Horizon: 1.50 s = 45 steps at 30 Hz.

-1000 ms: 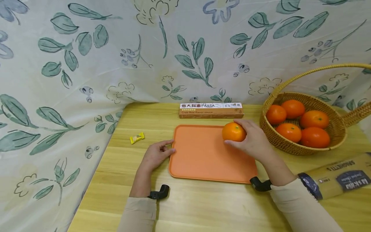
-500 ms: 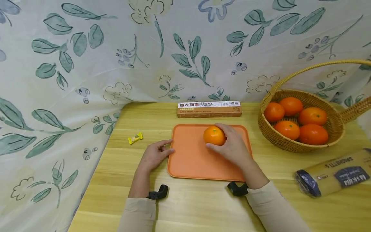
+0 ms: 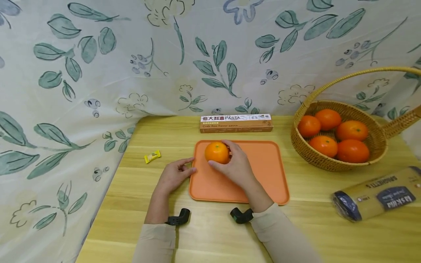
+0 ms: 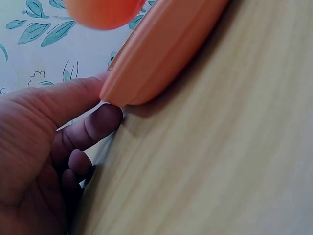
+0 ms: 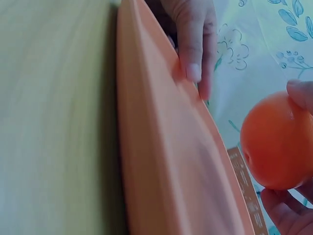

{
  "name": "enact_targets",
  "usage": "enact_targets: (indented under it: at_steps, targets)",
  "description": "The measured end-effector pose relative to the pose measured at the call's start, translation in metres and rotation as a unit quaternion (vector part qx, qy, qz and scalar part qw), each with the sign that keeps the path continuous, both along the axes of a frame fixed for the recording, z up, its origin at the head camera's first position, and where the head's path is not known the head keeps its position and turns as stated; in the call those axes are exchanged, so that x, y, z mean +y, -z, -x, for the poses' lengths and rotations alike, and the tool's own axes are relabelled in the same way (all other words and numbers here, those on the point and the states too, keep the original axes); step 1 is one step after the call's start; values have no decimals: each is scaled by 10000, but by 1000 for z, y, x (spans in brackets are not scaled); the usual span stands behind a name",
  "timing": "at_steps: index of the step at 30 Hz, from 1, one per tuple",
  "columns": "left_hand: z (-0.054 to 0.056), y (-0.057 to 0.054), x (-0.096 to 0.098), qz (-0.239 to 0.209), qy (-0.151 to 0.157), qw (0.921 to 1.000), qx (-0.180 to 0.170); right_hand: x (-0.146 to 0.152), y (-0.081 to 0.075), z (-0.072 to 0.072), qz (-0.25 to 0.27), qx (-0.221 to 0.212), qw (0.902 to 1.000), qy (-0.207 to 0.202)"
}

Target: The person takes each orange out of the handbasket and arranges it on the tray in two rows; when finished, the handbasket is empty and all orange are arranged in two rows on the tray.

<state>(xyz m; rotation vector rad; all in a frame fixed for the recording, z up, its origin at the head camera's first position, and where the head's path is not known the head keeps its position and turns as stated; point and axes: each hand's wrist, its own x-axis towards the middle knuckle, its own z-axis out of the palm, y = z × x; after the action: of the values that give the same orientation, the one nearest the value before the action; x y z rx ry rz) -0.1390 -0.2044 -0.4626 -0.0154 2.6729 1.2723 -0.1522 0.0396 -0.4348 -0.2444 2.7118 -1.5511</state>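
Note:
An orange (image 3: 216, 152) with a small green stem scar is held between the thumb and fingers of my right hand (image 3: 237, 166), over the left part of a flat coral tray (image 3: 263, 175). In the right wrist view the orange (image 5: 274, 144) hangs above the tray rim, apart from it. My left hand (image 3: 174, 176) pinches the left rim of the tray. The left wrist view shows its thumb on top of the rim and the index finger below, with the other fingers curled beneath the palm.
Behind the tray lies a pasta box (image 3: 236, 124). A wicker basket (image 3: 335, 166) with several oranges stands at the right, its tall handle arching over it. A spaghetti packet (image 3: 378, 193) lies at front right, and a small yellow-wrapped candy (image 3: 152, 156) at left.
My right hand has carried the orange leftward across the tray, from its right side to its left. My left hand has stayed at the left rim.

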Motion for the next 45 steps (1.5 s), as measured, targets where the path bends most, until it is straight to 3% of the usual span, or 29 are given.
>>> enact_targets:
  at_steps: [13, 21, 28, 37, 45]
  targets:
    - [0, 0, 1, 97, -86, 9999, -83, -54, 5, 20, 640, -76, 9969, 461]
    - [1, 0, 2, 54, -61, 9999, -62, -63, 21, 24, 906, -137, 9919, 883]
    - [1, 0, 1, 71, -78, 9999, -67, -66, 33, 24, 1119, -151, 9905, 791]
    - [1, -1, 2, 42, -2, 10000, 19, -66, 33, 25, 757, -222, 9933, 843]
    - [0, -3, 2, 48, -51, 10000, -16, -65, 32, 25, 773, -270, 9933, 812]
